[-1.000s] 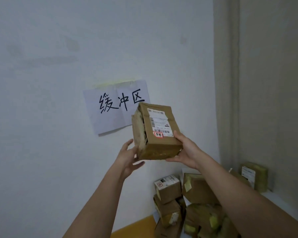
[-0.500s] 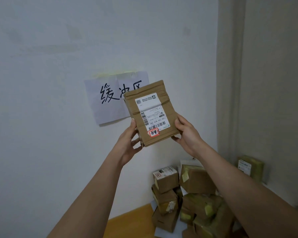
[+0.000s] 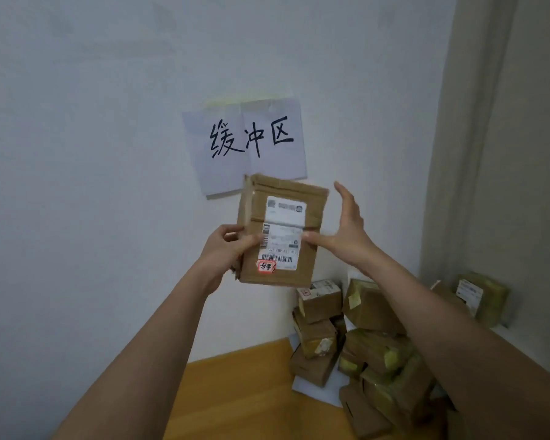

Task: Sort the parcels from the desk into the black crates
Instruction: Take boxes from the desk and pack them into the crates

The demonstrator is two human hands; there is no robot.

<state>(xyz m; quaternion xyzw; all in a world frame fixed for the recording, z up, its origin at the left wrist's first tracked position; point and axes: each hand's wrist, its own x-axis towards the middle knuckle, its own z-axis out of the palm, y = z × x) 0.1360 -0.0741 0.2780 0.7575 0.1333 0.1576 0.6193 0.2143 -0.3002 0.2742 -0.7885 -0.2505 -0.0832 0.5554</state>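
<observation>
Two bare forearms rise from the bottom edge toward frame centre. Left hand (image 3: pixel 227 249) grips the parcel (image 3: pixel 281 230) at its left edge, fingers curled behind, thumb laid across the front near the shipping label (image 3: pixel 281 233). Right hand (image 3: pixel 346 231) is spread, fingers straight; its thumb touches the parcel's right side, the other fingers standing off the cardboard.

The parcel is held up in mid-air at frame centre, label facing the camera, a small red-bordered sticker (image 3: pixel 266 266) at the label's lower left corner.

Handling, by judgement: a flat brown carton wrapped in clear tape, one hand carries it, so likely light. Cardboard looks stiff enough to pinch by opposite edges; the tape may be slick, so the bare edges are the better hold.

Lower right: a heap of parcels (image 3: pixel 356 338) on a white sheet over the wooden desk (image 3: pixel 242 395). One more box (image 3: pixel 480 296) sits at far right.

Behind, on the white wall, a paper sign (image 3: pixel 245 144) with handwritten characters. No black crates in view.
</observation>
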